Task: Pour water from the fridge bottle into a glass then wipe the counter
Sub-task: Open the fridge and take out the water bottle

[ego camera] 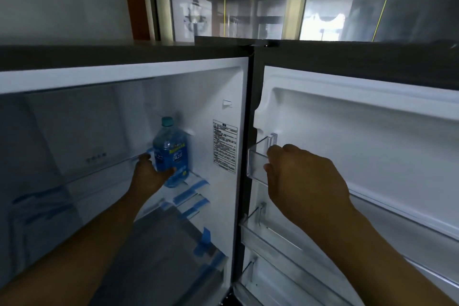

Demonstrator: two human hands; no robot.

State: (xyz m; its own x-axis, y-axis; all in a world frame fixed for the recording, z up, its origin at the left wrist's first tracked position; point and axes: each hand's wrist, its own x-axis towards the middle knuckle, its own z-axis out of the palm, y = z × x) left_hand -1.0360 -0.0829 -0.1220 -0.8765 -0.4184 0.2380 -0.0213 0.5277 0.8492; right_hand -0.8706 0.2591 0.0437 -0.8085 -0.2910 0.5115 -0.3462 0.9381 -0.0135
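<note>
White plastic lines the open fridge (124,74), which fills most of the view below a dark top edge. Its door (360,131) is swung wide to the right, the inner side facing the camera, with clear bins across it. Inside the fridge, a glass shelf (99,169) runs across the compartment, and strips of blue tape (196,185) hold the shelf edges near the right wall.

On the door, the right hand (305,181) has its fingers curled over the rim of the top bin (255,164), holding it. The left hand (149,176) reaches deep into the fridge and grasps the lower body of the bottle (171,154), thumb across the front and fingers round the far left side.

That bottle is clear with a blue tint and a blue label. It is at the right end of the glass shelf, close to the right wall, its base hidden behind the left hand. Its long axis runs vertical, leaning a touch left at the top, and its teal cap (167,121) points up. A printed sticker (224,145) sits on the wall just right of it.
</note>
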